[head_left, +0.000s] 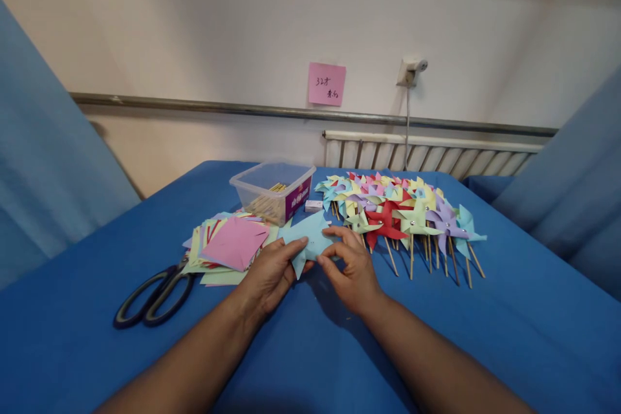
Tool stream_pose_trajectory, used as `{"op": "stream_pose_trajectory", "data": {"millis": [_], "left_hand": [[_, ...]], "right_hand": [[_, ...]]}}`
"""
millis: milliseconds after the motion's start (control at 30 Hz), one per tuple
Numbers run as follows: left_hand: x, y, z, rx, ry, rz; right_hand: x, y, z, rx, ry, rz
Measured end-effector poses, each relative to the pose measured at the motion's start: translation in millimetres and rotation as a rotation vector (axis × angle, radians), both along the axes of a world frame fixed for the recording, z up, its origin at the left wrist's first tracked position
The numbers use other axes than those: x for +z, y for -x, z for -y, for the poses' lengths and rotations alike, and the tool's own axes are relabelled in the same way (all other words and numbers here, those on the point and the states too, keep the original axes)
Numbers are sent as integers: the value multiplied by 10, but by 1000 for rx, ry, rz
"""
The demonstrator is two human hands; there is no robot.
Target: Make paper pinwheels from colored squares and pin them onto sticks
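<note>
A light blue paper pinwheel [309, 238] lies on the blue table cover between both hands. My left hand [269, 273] pinches its left side with thumb and fingers. My right hand [353, 266] pinches its right side, fingers curled over the paper's centre. Left of the hands lies a stack of coloured paper squares [231, 244], a pink sheet on top. To the right, several finished pinwheels on wooden sticks [402, 215] lie in overlapping rows.
Black-handled scissors [155, 294] lie at the left, beside the paper stack. A clear plastic box [272, 191] with wooden sticks stands behind the paper. A small white eraser-like block [313, 206] sits next to it. A pink note [326, 84] hangs on the wall.
</note>
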State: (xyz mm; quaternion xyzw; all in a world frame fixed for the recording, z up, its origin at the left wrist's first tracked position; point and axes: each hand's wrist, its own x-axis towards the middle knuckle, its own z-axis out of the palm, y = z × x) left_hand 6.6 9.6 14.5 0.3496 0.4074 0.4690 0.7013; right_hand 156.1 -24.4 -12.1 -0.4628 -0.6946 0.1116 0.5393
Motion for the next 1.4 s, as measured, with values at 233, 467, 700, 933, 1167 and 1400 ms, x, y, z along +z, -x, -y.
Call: {"op": "stream_pose_trajectory", "data": {"millis": [233,467,700,933,1167,1400], "left_hand": [[15,-10,45,-62,-28,-7],[48,-16,63,-66,-12,4],[76,-33,92,-66,-23,-4],[37,-36,83,-70,-23,-35],[23,-45,78,-57,-31,-45],[16,-48,77,-61,-32,-52]], "right_hand": [[-32,-9,-42,-38,55,-48],[-36,-12,-46,-51,90,-64],[-64,-11,-58,-55,98,-88],[-78,-1,-56,-58,88,-88],[-72,2,-50,-41,100,-95],[-75,9,-49,-33,115,-107]]}}
